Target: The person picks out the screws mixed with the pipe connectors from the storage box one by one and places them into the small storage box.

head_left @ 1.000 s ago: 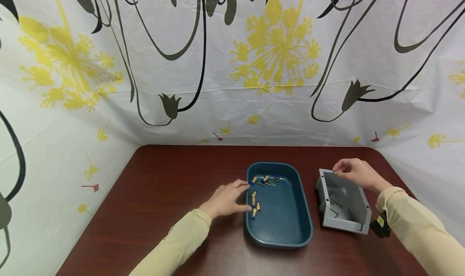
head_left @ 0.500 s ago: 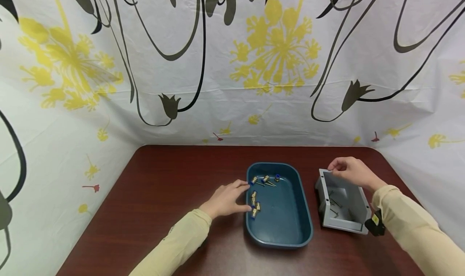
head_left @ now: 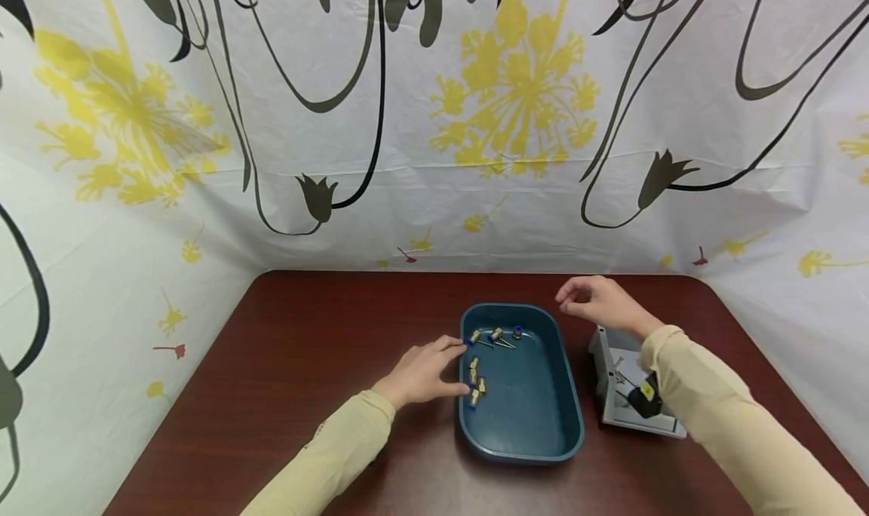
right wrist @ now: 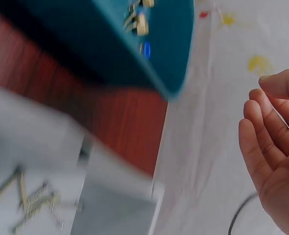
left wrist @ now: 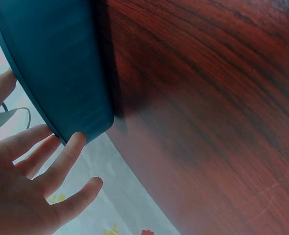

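My left hand [head_left: 424,373] is at the near-left side of the blue plastic tray [head_left: 529,425], its fingers spread and fingertips right at the rim. The left wrist view shows those fingers against the tray's outer wall [left wrist: 51,58]. Inside the tray, along its left and far sides, lie several brass fittings [head_left: 474,397] with blue ends and a few screws [head_left: 505,343]. My right hand [head_left: 607,305] is in the air between the tray's far right corner and the grey bin [head_left: 600,365]. Its fingers [right wrist: 264,132] are loosely bent, the thumb close to the index finger, with nothing visible between them.
Several screws [right wrist: 34,200] lie in the grey bin, which my right forearm partly covers in the head view. A black wrist camera [head_left: 645,397] sits on the right sleeve. The dark red wooden table [head_left: 319,335] ends at a white patterned cloth [head_left: 407,146] behind.
My right hand has moved left and away from the grey bin's far rim, towards the tray's far corner. The left hand and the tray have stayed in place.
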A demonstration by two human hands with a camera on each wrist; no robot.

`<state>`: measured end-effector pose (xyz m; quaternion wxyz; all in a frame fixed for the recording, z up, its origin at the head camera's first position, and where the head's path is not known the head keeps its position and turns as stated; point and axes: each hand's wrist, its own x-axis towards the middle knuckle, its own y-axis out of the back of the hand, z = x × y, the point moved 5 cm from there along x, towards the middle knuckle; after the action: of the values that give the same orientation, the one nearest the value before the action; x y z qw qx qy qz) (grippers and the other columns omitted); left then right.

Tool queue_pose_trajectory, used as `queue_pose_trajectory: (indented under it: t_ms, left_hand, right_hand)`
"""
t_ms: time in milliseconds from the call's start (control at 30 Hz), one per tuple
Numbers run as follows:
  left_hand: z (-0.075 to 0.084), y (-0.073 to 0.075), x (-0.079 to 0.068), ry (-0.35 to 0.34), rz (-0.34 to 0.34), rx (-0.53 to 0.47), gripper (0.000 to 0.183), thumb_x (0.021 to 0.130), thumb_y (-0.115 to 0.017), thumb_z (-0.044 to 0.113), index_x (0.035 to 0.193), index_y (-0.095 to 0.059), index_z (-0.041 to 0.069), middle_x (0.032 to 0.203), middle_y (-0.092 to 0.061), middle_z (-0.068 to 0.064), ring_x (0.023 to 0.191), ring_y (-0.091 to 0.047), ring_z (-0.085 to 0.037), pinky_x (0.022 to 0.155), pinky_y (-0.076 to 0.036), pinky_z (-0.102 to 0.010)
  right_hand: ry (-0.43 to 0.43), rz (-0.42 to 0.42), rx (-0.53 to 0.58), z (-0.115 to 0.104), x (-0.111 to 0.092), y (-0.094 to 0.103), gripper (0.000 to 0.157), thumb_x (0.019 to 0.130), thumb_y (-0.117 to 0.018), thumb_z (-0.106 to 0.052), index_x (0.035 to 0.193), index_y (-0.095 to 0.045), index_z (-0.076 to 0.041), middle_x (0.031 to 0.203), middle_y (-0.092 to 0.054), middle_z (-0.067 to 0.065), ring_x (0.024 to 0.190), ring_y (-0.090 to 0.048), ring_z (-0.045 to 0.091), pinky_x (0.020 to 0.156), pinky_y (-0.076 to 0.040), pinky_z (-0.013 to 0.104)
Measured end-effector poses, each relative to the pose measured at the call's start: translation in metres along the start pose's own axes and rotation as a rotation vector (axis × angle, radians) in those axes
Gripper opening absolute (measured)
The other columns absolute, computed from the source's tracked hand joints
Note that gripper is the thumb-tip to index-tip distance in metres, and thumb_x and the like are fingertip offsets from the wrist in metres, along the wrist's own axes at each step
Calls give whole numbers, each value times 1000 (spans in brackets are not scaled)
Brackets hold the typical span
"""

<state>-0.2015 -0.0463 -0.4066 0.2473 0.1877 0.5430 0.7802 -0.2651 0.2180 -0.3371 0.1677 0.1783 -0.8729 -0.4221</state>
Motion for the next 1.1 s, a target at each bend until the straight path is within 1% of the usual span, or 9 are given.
queue_pose_trajectory:
  t_ms: [67,233,300,467,600,800,967,1100]
  left_hand:
    - [-1,0,0,-2,2,-2,66,77,-63,47,130,-45,11,129,-42,-3,109,-46,-16,87,-38,-38]
    - [-1,0,-1,0,-1,-7,66,77,-63,46,130,-45,10,128,-42,-3,109,-46,-15,86,-38,-37]
    - [-1,0,-1,0,-5,-9,66,77,-62,47,130,-45,11,128,-42,-3,108,-47,-15,86,-38,-37]
    - [0,0,0,-4,-13,-8,66,77,-61,48,130,-45,11,128,-42,-3,107,-48,-15,85,-40,-35]
    - [1,1,-1,-14,-6,0,66,77,-62,48,129,-46,10,127,-43,-3,106,-48,-15,83,-40,-35]
    - [1,2,0,-31,-1,5,66,78,-62,46,130,-45,9,128,-42,-4,106,-48,-15,82,-41,-35]
    - [1,2,0,-24,-3,4,65,78,-61,46,130,-45,10,128,-42,-4,107,-48,-15,82,-41,-35]
    - [0,1,-1,-22,-5,-1,65,78,-61,47,130,-45,10,129,-41,-4,107,-47,-15,83,-40,-37]
  right_hand:
    - [15,-20,15,-7,9,-12,7,81,-61,-8,88,-62,-9,78,-59,-1,71,-55,14,64,-43,33]
    - [47,-99,74,-22,27,-45,7,82,-60,-7,89,-61,-9,81,-59,-1,73,-55,14,64,-44,32]
    - [47,-124,89,-26,33,-57,8,82,-59,-6,90,-61,-8,81,-58,-1,72,-55,14,63,-44,31]
    - [58,-165,107,-28,43,-87,9,82,-58,-1,90,-61,-1,80,-58,2,69,-55,14,62,-46,30]
    - [63,-181,105,-25,47,-106,8,81,-58,1,89,-60,2,80,-59,5,70,-56,14,63,-46,30]
    - [25,-185,84,-18,50,-126,9,81,-57,0,89,-61,0,76,-58,0,66,-54,12,60,-44,29]
    - [0,-171,75,-15,53,-136,9,80,-57,0,88,-61,-1,76,-58,-1,64,-52,11,59,-43,30]
    - [-7,-162,41,-14,54,-143,10,79,-58,0,87,-62,-3,76,-58,-1,61,-51,11,57,-42,29]
